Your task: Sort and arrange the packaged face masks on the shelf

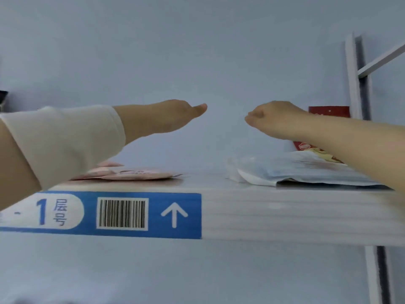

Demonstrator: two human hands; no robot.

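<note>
**While left hand (171, 117) and right hand (274, 119) hover over shelf (285, 211)**

Left hand lies flat, holding nothing; right hand is curled, nothing seen inside. Pink packs (131, 173) lie centre-left on shelf, blue-white packs (295, 172) lower right

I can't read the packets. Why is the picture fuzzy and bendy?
Head view: soft focus blurs the flat pink packets and pale blue-white packets; the wide lens slightly bends the white shelf edge; lighting is even, no glare; the blue barcode label reads clearly.
</note>
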